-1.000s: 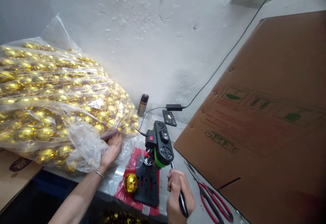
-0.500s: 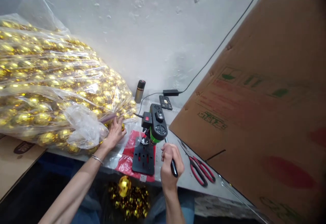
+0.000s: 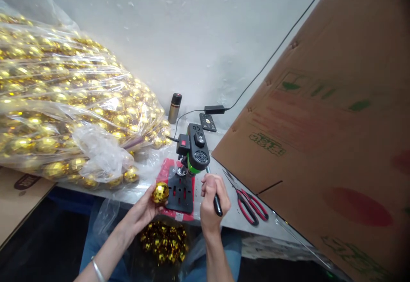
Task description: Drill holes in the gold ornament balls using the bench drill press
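My left hand (image 3: 144, 210) is closed around a shiny gold mirror-ball bauble (image 3: 160, 192), just left of the black slotted base (image 3: 180, 193) of a small bench drill press. The drill press (image 3: 197, 145) has a black and green head with a red switch on its side. My right hand (image 3: 215, 201) is wrapped round the black-gripped feed lever (image 3: 218, 206) on the machine's right side. Red plastic (image 3: 165, 171) lies under the base. The drill's tip is hard to make out beneath the head.
A big clear bag of gold baubles (image 3: 70, 98) fills the left. Red-handled scissors (image 3: 251, 207) lie right of the machine, beside a large cardboard box (image 3: 307, 124). A bottle (image 3: 174, 108), a black adapter (image 3: 214, 110) and a dark card (image 3: 207, 122) are behind. Gold baubles (image 3: 165, 241) sit in my lap.
My left hand has come away from the bag towards me and now holds a gold bauble beside the drill base. The loose bauble above my lap is gone from view. My right hand stays on the lever.
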The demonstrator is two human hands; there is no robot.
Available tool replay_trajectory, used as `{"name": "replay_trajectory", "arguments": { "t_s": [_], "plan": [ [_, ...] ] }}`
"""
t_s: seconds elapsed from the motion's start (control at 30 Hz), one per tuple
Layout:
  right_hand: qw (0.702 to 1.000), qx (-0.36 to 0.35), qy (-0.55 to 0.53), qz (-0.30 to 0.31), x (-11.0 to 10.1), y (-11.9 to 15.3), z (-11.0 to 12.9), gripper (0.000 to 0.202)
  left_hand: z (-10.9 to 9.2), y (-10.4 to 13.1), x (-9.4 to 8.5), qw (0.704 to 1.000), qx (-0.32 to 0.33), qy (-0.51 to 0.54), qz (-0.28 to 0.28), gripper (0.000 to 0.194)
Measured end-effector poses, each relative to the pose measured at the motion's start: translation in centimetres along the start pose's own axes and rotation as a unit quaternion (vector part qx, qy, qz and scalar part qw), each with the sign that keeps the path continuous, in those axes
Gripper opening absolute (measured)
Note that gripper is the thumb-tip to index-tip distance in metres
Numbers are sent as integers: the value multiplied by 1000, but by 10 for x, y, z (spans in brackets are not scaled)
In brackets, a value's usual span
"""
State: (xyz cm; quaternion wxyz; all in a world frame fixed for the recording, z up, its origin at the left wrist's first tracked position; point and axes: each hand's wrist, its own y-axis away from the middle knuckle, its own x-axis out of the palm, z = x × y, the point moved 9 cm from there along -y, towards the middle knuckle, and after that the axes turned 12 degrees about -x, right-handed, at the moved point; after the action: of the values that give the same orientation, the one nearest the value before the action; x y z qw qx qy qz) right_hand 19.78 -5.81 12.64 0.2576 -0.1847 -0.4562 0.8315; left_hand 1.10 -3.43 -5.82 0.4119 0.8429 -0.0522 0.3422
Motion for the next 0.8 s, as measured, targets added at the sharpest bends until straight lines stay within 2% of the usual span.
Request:
{"name": "replay_trajectory", "arguments": {
  "t_s": [0.1,0.27,0.43,0.53,0.63,0.73,0.8],
  "plan": [
    [1000,0,2,7,0,-2,2,38,1,-2,0,999,-2,38,9,12],
    [1000,1,1,5,0,-1,1,38,-4,-3,1,1000,-10,-4,22,15],
    [1000,-1,-7,8,1,0,0,36,-12,-12,8,998,8,-62,27,32],
    [1000,-5,-9,10,1,0,1,35,-15,-22,14,996,24,-82,23,35],
    [1000,-11,-9,13,1,-1,3,34,-24,-33,19,982,98,-159,-3,44],
    [1000,-21,-9,19,0,-4,7,33,-35,-41,20,947,198,-245,-71,51],
    [999,-26,-10,27,0,-6,9,32,-37,-42,24,915,250,-301,-97,51]
  ]
}}
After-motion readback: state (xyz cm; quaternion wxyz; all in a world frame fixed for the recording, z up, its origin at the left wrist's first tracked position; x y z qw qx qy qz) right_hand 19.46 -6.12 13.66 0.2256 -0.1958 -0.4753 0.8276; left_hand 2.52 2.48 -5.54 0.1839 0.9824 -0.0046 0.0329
